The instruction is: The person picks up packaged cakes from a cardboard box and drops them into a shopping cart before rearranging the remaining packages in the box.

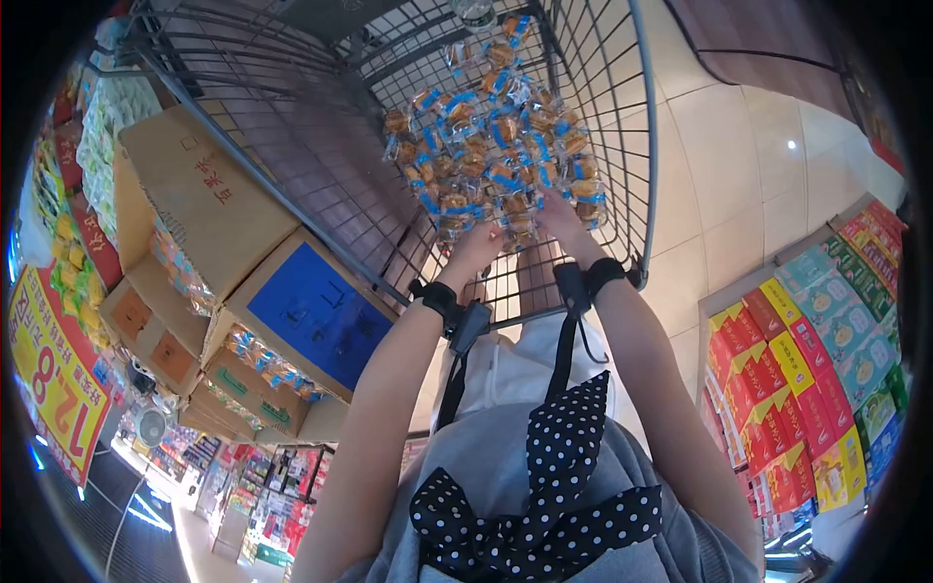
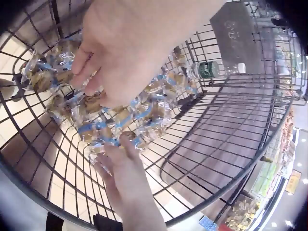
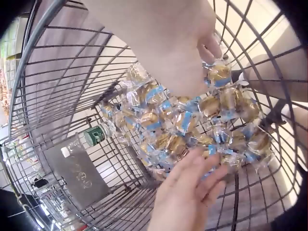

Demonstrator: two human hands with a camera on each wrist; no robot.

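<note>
A pile of wrapped golden-brown cakes, in clear film with blue bands, lies in a wire shopping cart. Both hands reach inside over the part of the pile nearest the person. My left hand is at the pile's near left; in the right wrist view its loosely bent fingers spread beside the wrappers. My right hand is at the near right, and its fingertips overlap the packets in the left wrist view. No packet shows lifted from the pile.
A green-labelled bottle lies beyond the pile, near a grey panel. Cardboard boxes of packets stand left of the cart. Stacked red and yellow cartons stand at the right, across the tiled floor.
</note>
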